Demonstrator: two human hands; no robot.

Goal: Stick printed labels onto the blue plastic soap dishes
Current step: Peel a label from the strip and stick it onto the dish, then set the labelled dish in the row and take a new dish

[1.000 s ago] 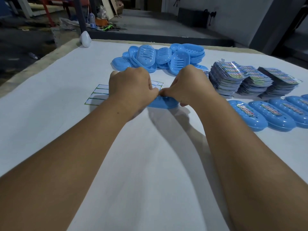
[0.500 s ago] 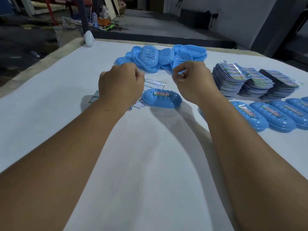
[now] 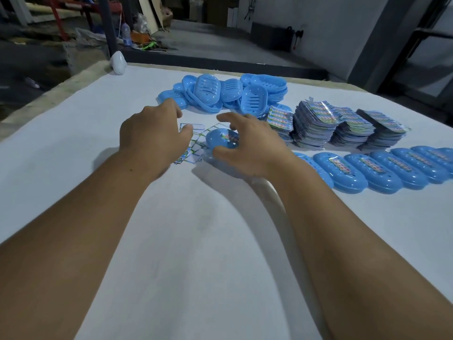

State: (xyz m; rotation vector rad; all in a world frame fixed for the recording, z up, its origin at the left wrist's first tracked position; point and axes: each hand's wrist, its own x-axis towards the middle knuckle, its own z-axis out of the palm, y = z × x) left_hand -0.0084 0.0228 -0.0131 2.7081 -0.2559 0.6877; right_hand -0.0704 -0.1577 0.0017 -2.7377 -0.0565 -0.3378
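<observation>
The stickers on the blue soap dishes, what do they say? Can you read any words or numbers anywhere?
No text can be read anywhere.
Label on the soap dish under the right hand: colourful print, blurred.
Labels on the finished dishes: too small to read.
Label stacks: colourful print, too small.
Empty backing sheets: only green outlines, no words.
</observation>
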